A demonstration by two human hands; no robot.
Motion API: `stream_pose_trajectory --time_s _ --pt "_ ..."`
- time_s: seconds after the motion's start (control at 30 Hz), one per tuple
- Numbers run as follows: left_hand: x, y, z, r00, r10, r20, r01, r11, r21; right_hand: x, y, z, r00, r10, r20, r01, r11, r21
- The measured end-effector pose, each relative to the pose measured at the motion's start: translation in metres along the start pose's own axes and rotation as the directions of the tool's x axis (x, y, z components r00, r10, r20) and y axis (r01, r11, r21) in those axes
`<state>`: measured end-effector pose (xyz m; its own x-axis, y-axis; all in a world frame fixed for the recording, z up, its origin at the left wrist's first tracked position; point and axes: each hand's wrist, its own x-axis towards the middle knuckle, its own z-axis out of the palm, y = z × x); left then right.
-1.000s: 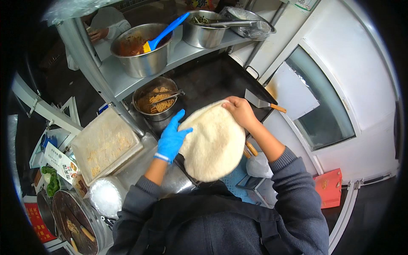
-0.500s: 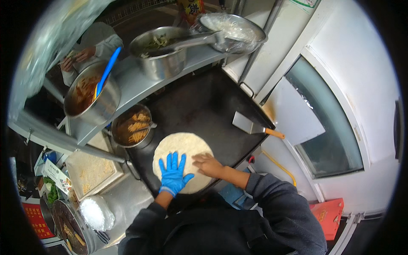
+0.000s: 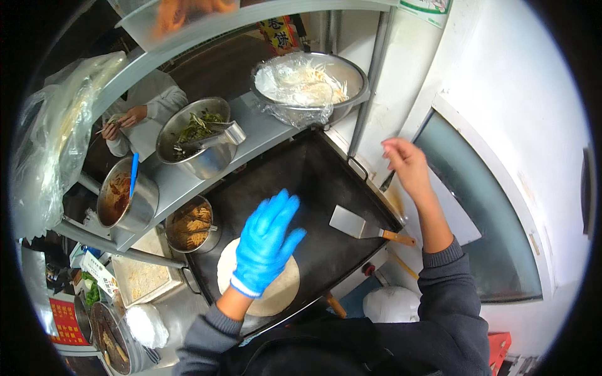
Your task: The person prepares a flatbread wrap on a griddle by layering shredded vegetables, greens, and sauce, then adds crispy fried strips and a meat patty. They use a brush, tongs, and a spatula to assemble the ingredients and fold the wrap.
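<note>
A pale round flatbread (image 3: 287, 289) lies flat on the dark griddle (image 3: 301, 169), partly covered from sight by my left hand (image 3: 263, 241). That hand wears a blue glove, fingers extended, and appears raised over the dough. My bare right hand (image 3: 411, 166) hovers past the griddle's right corner, its fingers loosely bent and thumb apart. Just below its fingertips a short dark handle (image 3: 387, 182) stands by a brownish container (image 3: 396, 199), partly hidden by my forearm. A spatula (image 3: 348, 221) with a wooden grip rests on the griddle's right side.
Along the shelf stand a sauce pot (image 3: 141, 207) with a blue utensil, a pot of greens (image 3: 210, 160) and a bowl of white shreds (image 3: 342, 103) under plastic. A pot of browned pieces (image 3: 210, 241) sits left. Across the shelf, another person's hands (image 3: 128, 119) hold something.
Both hands have left the flatbread: the left lifted slightly, the right swung up and right beyond the griddle. The view has shifted, showing more of the upper shelf.
</note>
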<state>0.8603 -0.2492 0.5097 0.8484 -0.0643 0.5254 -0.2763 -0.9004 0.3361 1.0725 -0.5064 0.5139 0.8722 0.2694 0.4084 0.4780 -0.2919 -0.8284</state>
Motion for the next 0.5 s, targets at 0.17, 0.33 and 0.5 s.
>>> stream_pose_trajectory --time_s 0.17,0.33,0.5 --pt "0.156 0.044 -0.015 0.864 0.470 -0.180 -0.408 0.864 0.296 0.068 -0.045 -0.005 0.990 0.133 -0.043 -0.121 0.970 0.211" --pt "0.199 0.015 -0.006 0.943 0.315 -0.107 -0.207 0.808 0.552 0.086 -0.128 0.022 0.912 -0.358 -0.200 0.392 0.905 0.168" --pt "0.186 -0.033 0.030 0.981 -0.063 -0.181 0.010 0.960 -0.281 0.086 -0.231 0.094 0.737 -0.395 0.548 0.610 0.737 -0.290"
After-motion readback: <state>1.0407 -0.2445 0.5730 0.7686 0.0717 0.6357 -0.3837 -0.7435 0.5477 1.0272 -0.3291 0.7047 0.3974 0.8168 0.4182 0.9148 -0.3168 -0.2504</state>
